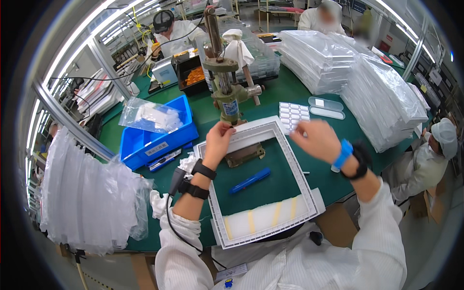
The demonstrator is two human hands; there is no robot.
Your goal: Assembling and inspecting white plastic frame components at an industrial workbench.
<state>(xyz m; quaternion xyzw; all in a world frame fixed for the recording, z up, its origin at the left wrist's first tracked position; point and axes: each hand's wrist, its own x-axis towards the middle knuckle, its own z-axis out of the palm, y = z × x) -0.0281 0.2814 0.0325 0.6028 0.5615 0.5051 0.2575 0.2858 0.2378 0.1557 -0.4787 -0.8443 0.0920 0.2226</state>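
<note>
Head view: the white frame (290, 159) is pinched at its far edge by the left hand (218, 140). The right hand (316, 140), blurred, is held by the sticker sheet (293, 116) beyond the frame; its grip cannot be told. No sticker is seen on the frame yet.

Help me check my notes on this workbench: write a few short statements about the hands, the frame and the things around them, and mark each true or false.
1. The left hand touches the far edge of the white rectangular frame. True.
2. A blue pen-like tool lies on the green table inside the frame. True.
3. The right hand grips the blue tool. False: it is at the sheet of white labels.
4. The blue bin lies right of the frame. False: left.
</note>
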